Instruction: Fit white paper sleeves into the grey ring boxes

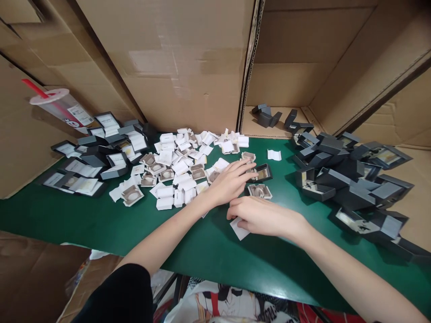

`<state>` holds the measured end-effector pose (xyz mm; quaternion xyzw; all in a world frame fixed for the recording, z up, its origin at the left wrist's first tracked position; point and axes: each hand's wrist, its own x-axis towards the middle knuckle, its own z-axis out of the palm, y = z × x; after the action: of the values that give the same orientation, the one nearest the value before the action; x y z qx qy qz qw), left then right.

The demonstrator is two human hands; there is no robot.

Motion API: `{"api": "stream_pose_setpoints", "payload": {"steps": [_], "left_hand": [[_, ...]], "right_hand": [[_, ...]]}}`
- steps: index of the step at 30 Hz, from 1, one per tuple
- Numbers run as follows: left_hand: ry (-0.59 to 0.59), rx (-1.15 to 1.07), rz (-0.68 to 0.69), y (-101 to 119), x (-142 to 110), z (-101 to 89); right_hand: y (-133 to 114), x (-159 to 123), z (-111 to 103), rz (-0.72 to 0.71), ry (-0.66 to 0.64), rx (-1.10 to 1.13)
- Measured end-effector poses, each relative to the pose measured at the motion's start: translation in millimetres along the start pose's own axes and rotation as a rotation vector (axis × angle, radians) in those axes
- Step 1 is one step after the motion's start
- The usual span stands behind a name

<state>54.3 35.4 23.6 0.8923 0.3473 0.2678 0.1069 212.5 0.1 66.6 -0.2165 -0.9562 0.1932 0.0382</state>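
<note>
My left hand [232,181] lies over the green table [84,220] with its fingers stretched out toward a small open dark box [264,172], touching its near side. My right hand [261,217] rests just below, fingers curled down on a white card piece [238,229]. A white insert with a tan ring pad [260,191] lies between the two hands. Left of them spreads a pile of white folded inserts [178,168].
Several open dark grey boxes [350,179] are heaped at the right, and more with white cards [94,157] at the left. A plastic cup with a red straw [62,105] stands far left. Big cardboard cartons [188,67] wall the back; a few dark boxes [267,115] lie inside one.
</note>
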Motion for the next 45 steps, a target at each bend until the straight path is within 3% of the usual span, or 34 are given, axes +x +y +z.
{"api": "stream_pose_setpoints", "payload": {"steps": [3,8,11,14,18,21,28,37,45], "left_hand": [[-0.023,0.105,-0.009,-3,-2,0.5],[-0.063,0.187,-0.059,-1,-3,-2.4],[-0.068,0.159,-0.076,1,-3,-0.8],[-0.045,0.049,-0.089,2,-2,1.6],[0.059,-0.18,-0.17,5,3,-1.1],[0.173,-0.408,-0.28,9,6,-6.1],[0.355,-0.745,-0.412,14,7,-2.2],[0.49,-0.873,-0.588,10,9,-1.2],[0.509,-1.089,-0.618,11,12,-2.9]], "right_hand": [[-7,5,3,0.04,-0.217,-0.058],[-3,6,-9,0.016,-0.281,0.186],[7,2,-24,0.014,-0.173,0.376],[23,-6,-41,0.109,0.039,0.441],[43,-16,-53,0.279,0.338,0.33],[52,-18,-53,0.33,0.455,0.196],[49,-10,-44,0.261,0.486,0.245],[52,-11,-46,0.423,0.518,0.323],[58,-9,-45,0.508,0.528,0.653]]}}
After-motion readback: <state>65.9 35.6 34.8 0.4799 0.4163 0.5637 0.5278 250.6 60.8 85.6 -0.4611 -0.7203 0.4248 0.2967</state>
